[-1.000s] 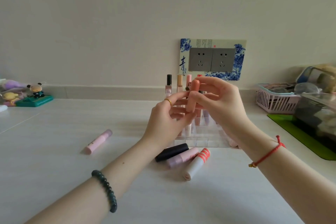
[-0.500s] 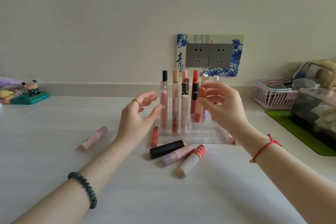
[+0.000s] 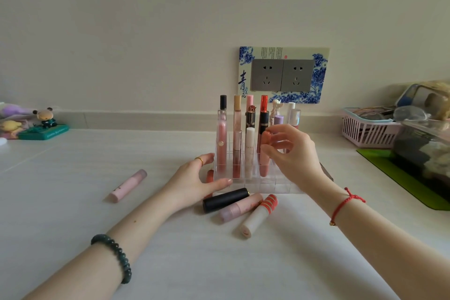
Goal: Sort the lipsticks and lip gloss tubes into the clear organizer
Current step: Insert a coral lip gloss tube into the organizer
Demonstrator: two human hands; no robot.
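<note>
The clear organizer (image 3: 275, 185) stands mid-table with several tubes upright in its back rows. My right hand (image 3: 292, 153) pinches the top of a coral lipstick (image 3: 264, 164) standing in a slot of the second row. My left hand (image 3: 194, 180) rests flat on the table, fingers apart, touching the organizer's left front corner and half hiding a small orange tube (image 3: 209, 175). In front lie a black lipstick (image 3: 225, 200), a lilac-pink tube (image 3: 241, 207) and a white tube with orange stripes (image 3: 259, 215). A pink tube (image 3: 127, 185) lies alone to the left.
A pink basket (image 3: 365, 133) and a clear box of items (image 3: 426, 151) on a green mat (image 3: 399, 175) crowd the right side. Small figurines (image 3: 43, 124) sit at the far left by the wall. A double socket (image 3: 282, 75) is behind the organizer.
My right hand has lowered the coral lipstick into an organizer slot. My left hand let go of it, dropped to the table and now touches the organizer's left corner.
</note>
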